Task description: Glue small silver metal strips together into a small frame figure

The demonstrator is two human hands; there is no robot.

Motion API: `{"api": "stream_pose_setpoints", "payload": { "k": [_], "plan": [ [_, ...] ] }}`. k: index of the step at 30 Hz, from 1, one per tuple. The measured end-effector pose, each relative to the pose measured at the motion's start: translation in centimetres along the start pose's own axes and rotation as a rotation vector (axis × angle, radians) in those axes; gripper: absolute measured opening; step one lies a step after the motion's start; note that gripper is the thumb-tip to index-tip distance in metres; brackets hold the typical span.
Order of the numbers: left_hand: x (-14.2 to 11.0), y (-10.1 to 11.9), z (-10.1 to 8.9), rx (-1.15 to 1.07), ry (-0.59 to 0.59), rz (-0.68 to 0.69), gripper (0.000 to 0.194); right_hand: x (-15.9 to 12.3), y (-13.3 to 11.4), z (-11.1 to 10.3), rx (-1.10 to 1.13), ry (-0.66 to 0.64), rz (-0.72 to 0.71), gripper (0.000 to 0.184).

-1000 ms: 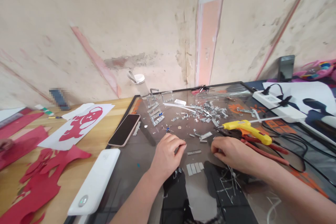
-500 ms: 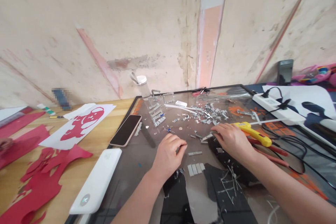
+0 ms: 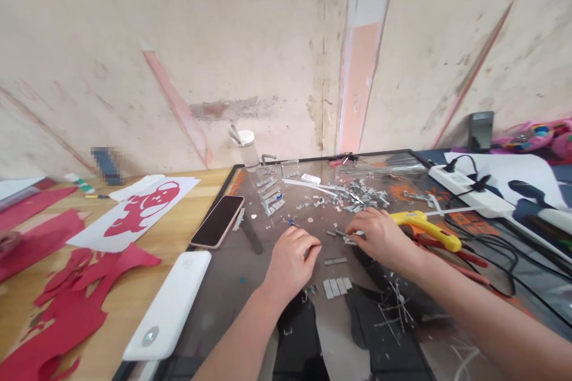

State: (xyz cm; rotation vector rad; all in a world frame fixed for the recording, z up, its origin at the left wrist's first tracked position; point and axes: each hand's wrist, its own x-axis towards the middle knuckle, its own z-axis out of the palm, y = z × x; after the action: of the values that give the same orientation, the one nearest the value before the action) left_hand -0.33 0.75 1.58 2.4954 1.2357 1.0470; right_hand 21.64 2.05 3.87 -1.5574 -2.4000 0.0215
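Note:
My left hand (image 3: 292, 259) is above the dark glossy tabletop, thumb and fingers pinched together; whatever may be between them is hidden. My right hand (image 3: 379, 241) reaches in from the right, its thumb and fingertips closed on a small grey strip (image 3: 349, 241) beside other loose bits. Between the hands lies a single flat grey strip (image 3: 335, 261). Nearer to me is a row of several grey rectangular pieces (image 3: 337, 287), side by side. Further back is a scattered pile of small grey pieces (image 3: 364, 193), with a small framework of grey pieces (image 3: 270, 196) to its left.
A yellow glue gun (image 3: 429, 229) and red-handled pliers (image 3: 469, 271) lie by my right forearm. Beyond them are a white power strip (image 3: 469, 190) and black cables. At left are a phone (image 3: 218, 221), a white power bank (image 3: 167, 306) and red paper cuttings (image 3: 67, 315). A bottle (image 3: 248, 152) stands at the back.
My right hand has moved slightly left and its fingertips have come down onto the small grey strip. The left hand keeps its pinch; the view has shifted a little.

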Motion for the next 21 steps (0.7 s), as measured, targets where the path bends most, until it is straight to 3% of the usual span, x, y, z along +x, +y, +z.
{"api": "stream_pose_setpoints", "payload": {
  "k": [7,13,21],
  "plan": [
    [0.0,-0.4,0.2,0.018,0.002,-0.015,0.014,2.6,-2.4,1.6,-0.14,-0.077,-0.015,0.013],
    [-0.1,-0.6,0.3,0.022,-0.014,-0.033,0.013,3.7,-2.7,2.1,-0.087,-0.066,-0.035,0.015],
    [-0.2,-0.2,0.2,0.01,-0.038,-0.028,0.014,-0.2,-0.6,0.2,0.113,-0.09,-0.054,0.015]
  ]
}}
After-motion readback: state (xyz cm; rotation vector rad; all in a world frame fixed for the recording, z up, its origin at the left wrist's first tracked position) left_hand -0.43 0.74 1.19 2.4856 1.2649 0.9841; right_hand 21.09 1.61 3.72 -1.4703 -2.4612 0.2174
